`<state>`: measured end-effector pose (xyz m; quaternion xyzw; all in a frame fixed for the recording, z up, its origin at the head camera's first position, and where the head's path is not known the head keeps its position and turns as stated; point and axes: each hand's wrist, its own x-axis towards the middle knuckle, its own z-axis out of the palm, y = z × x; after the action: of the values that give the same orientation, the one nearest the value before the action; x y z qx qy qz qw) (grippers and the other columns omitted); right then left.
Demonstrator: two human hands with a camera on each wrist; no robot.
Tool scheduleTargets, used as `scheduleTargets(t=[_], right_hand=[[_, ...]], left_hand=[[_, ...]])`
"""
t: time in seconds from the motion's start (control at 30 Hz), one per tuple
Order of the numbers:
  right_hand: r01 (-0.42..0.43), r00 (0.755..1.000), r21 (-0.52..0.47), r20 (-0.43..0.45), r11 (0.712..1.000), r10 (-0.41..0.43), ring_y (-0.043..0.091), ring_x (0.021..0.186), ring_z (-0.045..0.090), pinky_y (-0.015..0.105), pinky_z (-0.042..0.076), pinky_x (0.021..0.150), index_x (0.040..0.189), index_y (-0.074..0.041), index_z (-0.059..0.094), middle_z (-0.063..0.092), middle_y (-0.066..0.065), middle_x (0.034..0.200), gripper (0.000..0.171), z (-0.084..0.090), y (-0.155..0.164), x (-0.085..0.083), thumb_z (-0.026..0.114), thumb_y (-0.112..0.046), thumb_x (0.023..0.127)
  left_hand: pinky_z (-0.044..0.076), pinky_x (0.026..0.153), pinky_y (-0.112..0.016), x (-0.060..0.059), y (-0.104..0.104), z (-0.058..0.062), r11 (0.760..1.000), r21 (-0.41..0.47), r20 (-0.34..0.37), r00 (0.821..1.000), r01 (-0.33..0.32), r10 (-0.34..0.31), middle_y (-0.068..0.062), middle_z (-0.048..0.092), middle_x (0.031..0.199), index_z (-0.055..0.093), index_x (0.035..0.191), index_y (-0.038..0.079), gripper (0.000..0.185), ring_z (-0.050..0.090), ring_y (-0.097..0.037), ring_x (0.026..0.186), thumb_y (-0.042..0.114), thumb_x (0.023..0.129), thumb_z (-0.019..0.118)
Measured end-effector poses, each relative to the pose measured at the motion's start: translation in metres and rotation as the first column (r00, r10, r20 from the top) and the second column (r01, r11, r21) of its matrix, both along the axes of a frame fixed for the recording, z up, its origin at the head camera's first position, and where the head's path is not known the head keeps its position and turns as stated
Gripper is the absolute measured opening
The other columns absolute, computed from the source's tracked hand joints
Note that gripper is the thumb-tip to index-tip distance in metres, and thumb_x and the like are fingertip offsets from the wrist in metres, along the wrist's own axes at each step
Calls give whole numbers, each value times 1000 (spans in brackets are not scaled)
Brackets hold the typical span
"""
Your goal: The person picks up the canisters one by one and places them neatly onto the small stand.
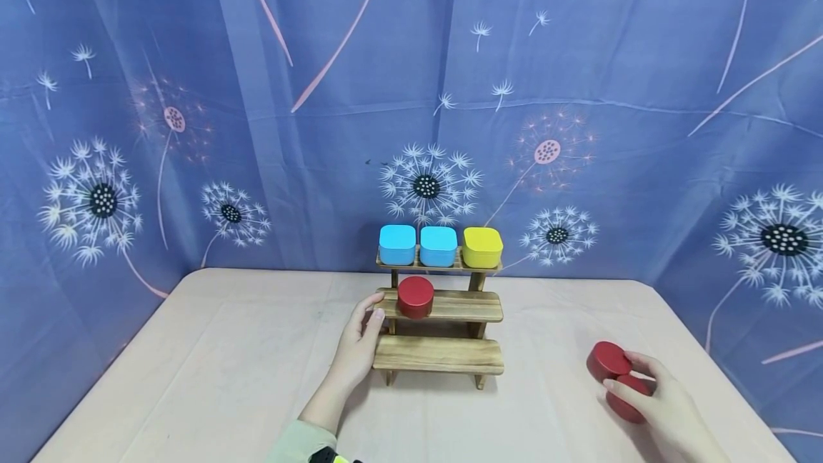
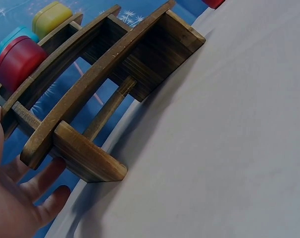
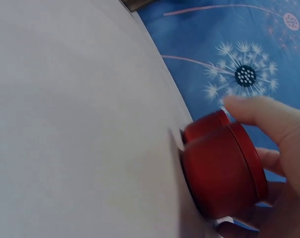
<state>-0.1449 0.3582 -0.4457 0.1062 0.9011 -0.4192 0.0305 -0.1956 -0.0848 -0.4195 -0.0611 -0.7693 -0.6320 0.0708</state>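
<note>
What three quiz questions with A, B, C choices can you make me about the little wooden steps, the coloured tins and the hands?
1. Where is the red tin on the wooden steps?
A. top step
B. middle step
C. bottom step

2. How many blue tins are on the top step?
A. one
B. two
C. three

3. What is the right hand doing?
A. lying flat on the table
B. holding a yellow tin
C. holding a red tin beside another red tin

Answers:
1 B, it sits on the middle board, with the bottom board bare.
2 B, two blue tins stand next to one yellow tin.
3 C, its fingers curl round the nearer red tin, which touches the farther red tin, while the left hand rests against the side of the steps.
</note>
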Motion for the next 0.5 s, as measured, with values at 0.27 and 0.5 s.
scheduleTargets(t=[0.27, 0.5], right_hand=[[-101, 994, 82, -35, 992, 104, -19, 84, 37, 16, 50, 69, 142, 4, 26, 40, 29, 135, 76, 0, 9, 7, 65, -33, 89], [-124, 991, 49, -48, 991, 126, -23, 86, 34, 18, 52, 69, 141, 5, 25, 39, 32, 135, 76, -3, 15, 12, 68, -26, 87]], left_hand=[[31, 111, -50, -1, 0, -1, 1000, 3, -6, 1000, 3, -3, -17, 45, 141, 44, 138, 9, 37, 43, -33, 130, 20, 102, 41], [31, 111, -50, -7, -1, -11, 1000, 2, -15, 1000, -5, 6, -16, 47, 140, 45, 137, 11, 37, 45, -32, 128, 20, 102, 42]])
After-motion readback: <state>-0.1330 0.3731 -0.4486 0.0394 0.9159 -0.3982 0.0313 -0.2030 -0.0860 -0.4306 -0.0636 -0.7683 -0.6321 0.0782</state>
